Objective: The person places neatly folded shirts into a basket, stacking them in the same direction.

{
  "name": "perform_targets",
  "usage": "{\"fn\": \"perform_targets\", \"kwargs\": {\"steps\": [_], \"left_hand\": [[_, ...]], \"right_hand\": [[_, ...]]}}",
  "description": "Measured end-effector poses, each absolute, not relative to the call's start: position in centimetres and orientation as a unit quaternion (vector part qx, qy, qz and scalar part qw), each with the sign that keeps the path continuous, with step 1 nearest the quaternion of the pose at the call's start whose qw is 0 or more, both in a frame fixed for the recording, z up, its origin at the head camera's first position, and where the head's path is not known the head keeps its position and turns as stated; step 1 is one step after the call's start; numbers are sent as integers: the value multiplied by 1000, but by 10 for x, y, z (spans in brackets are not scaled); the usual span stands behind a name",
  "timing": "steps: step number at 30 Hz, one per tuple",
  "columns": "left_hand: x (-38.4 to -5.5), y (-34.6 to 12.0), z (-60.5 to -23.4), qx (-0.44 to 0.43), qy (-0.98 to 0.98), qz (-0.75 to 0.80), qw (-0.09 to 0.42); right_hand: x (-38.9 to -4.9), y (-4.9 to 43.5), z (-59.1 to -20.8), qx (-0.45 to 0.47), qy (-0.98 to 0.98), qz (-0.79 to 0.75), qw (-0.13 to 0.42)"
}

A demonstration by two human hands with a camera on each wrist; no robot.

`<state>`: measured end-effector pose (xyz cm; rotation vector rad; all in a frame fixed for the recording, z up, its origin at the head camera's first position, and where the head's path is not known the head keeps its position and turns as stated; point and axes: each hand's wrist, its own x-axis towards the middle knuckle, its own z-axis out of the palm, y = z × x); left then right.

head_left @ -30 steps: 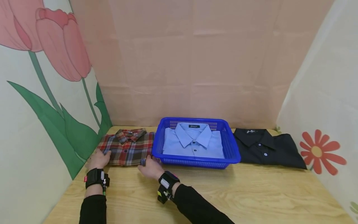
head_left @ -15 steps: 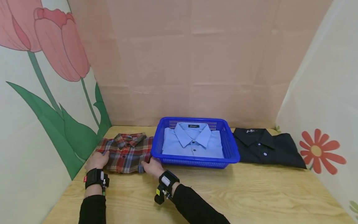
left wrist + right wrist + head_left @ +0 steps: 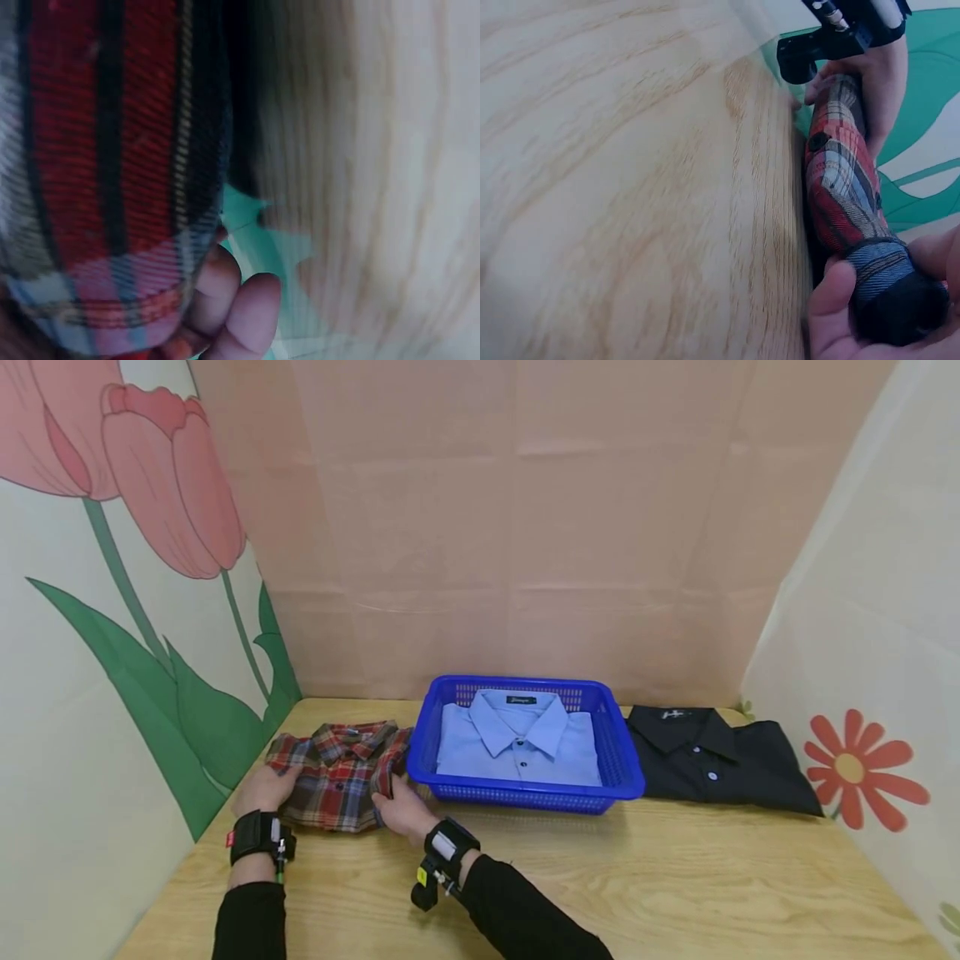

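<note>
Head view has my folded red plaid flannel shirt (image 3: 337, 781) lying straight between my hands: at about 2 o'clock from my left hand (image 3: 264, 792) and about 10 o'clock from my right hand (image 3: 405, 808). Its long axis runs roughly from 9 to 3, with the collar (image 3: 352, 742) toward 12 and the buttoned front facing up. I grip a short end in each hand, neither clearly nearer to the shirt's middle than the other. On the left wrist camera my fingers (image 3: 251, 319) bend in against the underside of the cloth; on the right one my thumb (image 3: 832, 289) closes round the bunched end, and the shirt looks like a thick roll reaching to my other hand. Its right side is bent upward, while the 6 o'clock edge bows toward me. I cannot tell whether the whole shirt is clear of the desk (image 3: 675, 877). Just beside its 3 o'clock end stands the blue plastic basket (image 3: 517, 795), a light blue shirt (image 3: 555, 764) lying flat inside, collar at 12. My right hand is the nearer one to that basket, which sits at about 2 o'clock from it; past the basket, at 3, lies a folded black shirt (image 3: 738, 764).
</note>
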<state>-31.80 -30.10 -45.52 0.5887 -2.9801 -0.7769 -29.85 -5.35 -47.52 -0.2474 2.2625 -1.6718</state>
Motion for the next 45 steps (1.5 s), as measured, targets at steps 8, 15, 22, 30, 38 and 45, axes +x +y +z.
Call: {"fn": "perform_targets", "kwargs": {"steps": [8,15,22,30,38,45], "left_hand": [[-323,-305,-455,180,-946,-267,24],[-322,-303,-451,172,-945,-274,38],[-320,-299,-442,162,-938,-292,91],[-316,-295,-430,174,-918,-315,164],[-317,-290,-426,150,-913,-314,211],[-321,-279,-421,133,-899,-316,273]], "right_hand": [[-295,-57,-467,-133,805,-557,154],[-294,-62,-458,-166,833,-515,114],[-297,-58,-454,-196,823,-524,96],[-300,-56,-431,-232,834,-498,50],[-300,-58,-411,-139,768,-618,93],[-302,-59,-398,-18,678,-725,118]]}}
